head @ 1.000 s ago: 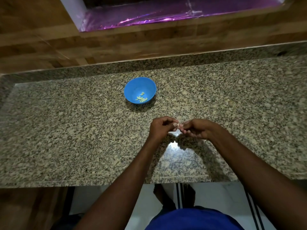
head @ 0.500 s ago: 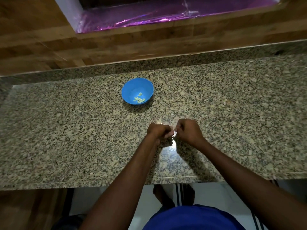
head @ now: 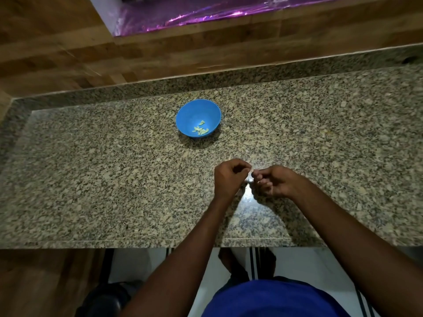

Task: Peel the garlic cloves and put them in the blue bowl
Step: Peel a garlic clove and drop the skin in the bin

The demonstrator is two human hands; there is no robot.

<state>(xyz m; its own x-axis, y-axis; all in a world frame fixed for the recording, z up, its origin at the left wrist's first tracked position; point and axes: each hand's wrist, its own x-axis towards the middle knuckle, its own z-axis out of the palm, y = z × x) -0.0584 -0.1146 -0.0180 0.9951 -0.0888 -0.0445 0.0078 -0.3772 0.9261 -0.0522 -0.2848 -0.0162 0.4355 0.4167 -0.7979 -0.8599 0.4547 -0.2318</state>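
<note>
On the speckled granite counter (head: pixel 114 179) the two hands meet near the middle, just above the stone. The left hand (head: pixel 229 177) has its fingers curled in, thumb and forefinger pressed together at its right tip, pinching a small pale bit that looks like a garlic clove (head: pixel 251 172) (it is too small and too covered to be sure how much skin is on it). The right hand (head: pixel 274 181) is curled too, its fingertips meeting the left hand's at that same pale bit, so both hands appear to grip the one clove between them. A bright glare on the counter lies just under the fingertips.

The blue bowl (head: pixel 194 113) stands upright on the counter at about eleven o'clock from the hands, well apart from them. Inside it, toward its near right side, lie several peeled cloves (head: pixel 201 130), pale yellow-green, clustered together.

At twelve o'clock, beyond the counter's raised back edge, runs a wooden wall (head: pixel 57 49), and above it a strip of shiny purple foil (head: pixel 183 14). At six o'clock, below the counter edge, a blue shirt (head: pixel 274 300) fills the bottom of the view over a white floor (head: pixel 320 266).
</note>
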